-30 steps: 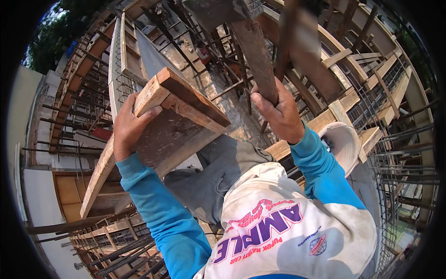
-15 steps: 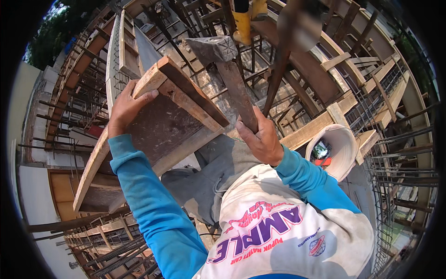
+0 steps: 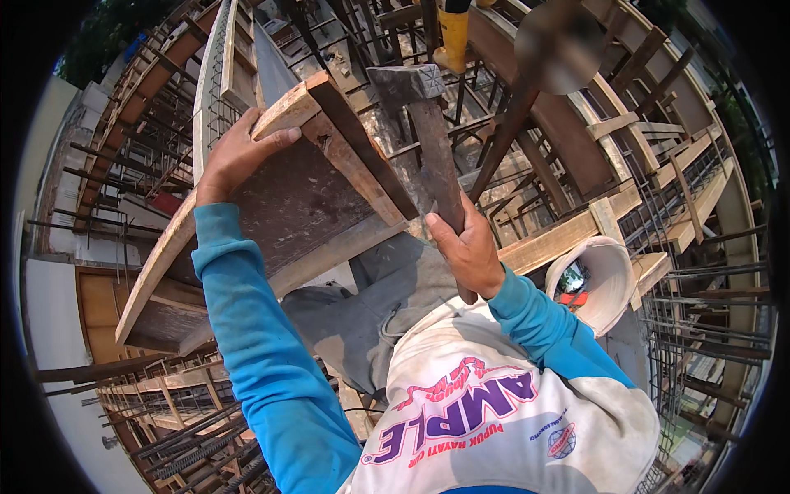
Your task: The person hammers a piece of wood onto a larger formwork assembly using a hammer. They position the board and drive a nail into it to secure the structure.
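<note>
One hammer (image 3: pixel 434 144), right hand (image 3: pixel 476 253) seemingly around lower handle (image 3: pixel 448 198).

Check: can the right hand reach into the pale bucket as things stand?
Probably not while the right hand holds the hammer; otherwise the way looks free: the pale bucket appears beside the right blue sleeve, mouth uncovered.

1. You are on an open-air building site.
2. Around you stands timber formwork (image 3: pixel 300 202), with steel reinforcing bars (image 3: pixel 716 271) to your right.
3. You have a hammer (image 3: pixel 438 160) before you, and a yellow boot (image 3: pixel 453 41) shows beyond it.
</note>
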`<state>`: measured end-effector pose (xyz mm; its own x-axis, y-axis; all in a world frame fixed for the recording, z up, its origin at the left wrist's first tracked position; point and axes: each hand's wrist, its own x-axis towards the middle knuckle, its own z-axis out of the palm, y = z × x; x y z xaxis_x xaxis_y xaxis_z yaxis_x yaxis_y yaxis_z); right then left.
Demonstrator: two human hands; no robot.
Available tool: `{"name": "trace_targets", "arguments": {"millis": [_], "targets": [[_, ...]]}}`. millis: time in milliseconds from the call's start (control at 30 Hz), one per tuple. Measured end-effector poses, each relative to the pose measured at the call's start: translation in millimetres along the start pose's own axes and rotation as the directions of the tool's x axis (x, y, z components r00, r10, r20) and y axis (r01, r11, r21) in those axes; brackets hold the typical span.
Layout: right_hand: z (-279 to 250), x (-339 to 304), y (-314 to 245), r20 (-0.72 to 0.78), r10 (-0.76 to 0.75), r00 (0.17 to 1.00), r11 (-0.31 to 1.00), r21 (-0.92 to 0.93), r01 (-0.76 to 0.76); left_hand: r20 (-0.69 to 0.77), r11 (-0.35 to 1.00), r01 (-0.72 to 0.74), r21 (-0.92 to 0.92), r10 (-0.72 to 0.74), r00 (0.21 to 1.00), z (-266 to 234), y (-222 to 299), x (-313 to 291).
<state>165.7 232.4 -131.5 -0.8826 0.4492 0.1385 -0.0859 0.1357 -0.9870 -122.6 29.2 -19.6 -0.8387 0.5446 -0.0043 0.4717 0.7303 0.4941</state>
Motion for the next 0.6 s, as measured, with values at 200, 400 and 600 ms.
{"name": "trace_targets", "arguments": {"millis": [200, 400, 600], "targets": [[18.8, -8.1, 25.9, -0.218, -0.159, 0.963, 0.975, 0.122, 0.188, 0.062, 0.999, 0.009, -0.036, -0.007, 0.998, 5.1, 7.4, 7.9], [22.6, -6.5, 61.2, 0.028, 0.149, 0.989, 0.977, -0.162, -0.142, 0.035, 1.000, 0.003, -0.023, -0.002, 0.999, 0.8, 3.5, 9.0], [-1.4, -4.7, -18.4, -0.110, -0.164, 0.980, 0.978, 0.114, 0.177, 0.015, 1.000, 0.022, -0.003, -0.022, 1.000, 1.4, 1.6, -0.7]]}}
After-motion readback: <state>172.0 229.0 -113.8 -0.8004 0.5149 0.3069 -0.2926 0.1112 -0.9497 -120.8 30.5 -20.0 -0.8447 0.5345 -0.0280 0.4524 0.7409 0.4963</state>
